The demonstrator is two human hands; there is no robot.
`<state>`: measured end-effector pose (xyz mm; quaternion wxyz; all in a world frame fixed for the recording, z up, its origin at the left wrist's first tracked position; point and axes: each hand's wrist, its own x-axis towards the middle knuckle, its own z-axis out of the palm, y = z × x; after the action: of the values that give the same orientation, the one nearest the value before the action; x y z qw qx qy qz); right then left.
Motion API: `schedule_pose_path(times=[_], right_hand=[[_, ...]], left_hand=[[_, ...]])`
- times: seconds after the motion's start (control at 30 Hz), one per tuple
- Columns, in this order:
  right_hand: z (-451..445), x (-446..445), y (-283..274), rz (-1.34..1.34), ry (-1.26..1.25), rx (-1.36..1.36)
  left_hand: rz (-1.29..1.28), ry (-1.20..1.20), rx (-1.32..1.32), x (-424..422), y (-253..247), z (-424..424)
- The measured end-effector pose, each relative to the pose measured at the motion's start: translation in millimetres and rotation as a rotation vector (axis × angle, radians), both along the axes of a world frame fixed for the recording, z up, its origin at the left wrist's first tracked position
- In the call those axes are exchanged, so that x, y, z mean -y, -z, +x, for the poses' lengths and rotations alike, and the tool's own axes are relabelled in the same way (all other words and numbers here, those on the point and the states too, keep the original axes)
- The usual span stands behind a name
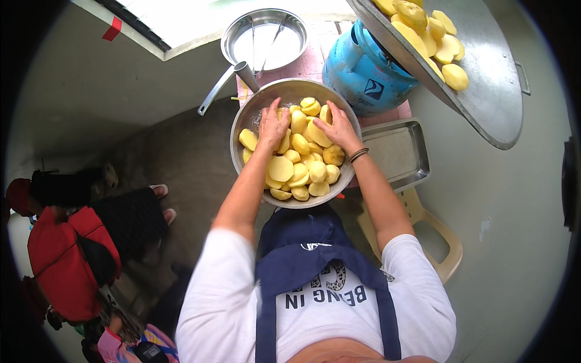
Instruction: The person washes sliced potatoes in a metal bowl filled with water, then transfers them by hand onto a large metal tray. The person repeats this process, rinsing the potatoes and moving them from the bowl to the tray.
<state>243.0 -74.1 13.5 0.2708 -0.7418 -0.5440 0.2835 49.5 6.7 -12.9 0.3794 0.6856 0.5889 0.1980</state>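
Observation:
A deep metal wok (347, 176) with a short hollow handle (245, 72) is before me. Peeled, cut potatoes (299, 144) nearly fill it, some showing flat sliced faces. My left hand (273, 123) reaches in at the far left, fingers spread over the pieces and touching them. Across from it, my right hand (339, 128) lies against potatoes at the far right, its thumb over a large piece (319, 133). Whether it grips any piece is unclear, since the fingers partly cover them. Above right, a large, tilted metal pan (492, 86) carries more peeled potatoes (447, 47).
A steel frying pan (243, 47) holding tongs (274, 40) stands behind the wok. Right of it is a blue gas cylinder (347, 68). A rectangular metal tray (392, 149) and a beige plastic chair (449, 247) are at right. People, one in red (59, 267), are at lower left.

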Motion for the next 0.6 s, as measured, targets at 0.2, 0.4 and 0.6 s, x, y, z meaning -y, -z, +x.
schedule_pose_path(times=[0.2, 0.4, 0.6], right_hand=[[5.0, -39.0, -24.9, -0.444, -0.298, -0.040], [8.6, -53.9, -5.8, -0.384, -0.314, -0.108], [0.4, -45.1, -7.6, -0.341, -0.251, -0.571]], left_hand=[[-0.198, 0.123, -0.102, -17.3, -10.4, 6.1], [-0.317, 0.066, -0.034, -18.2, -20.9, 22.3], [-0.584, -0.089, 0.314, -27.6, -4.7, 27.2]])
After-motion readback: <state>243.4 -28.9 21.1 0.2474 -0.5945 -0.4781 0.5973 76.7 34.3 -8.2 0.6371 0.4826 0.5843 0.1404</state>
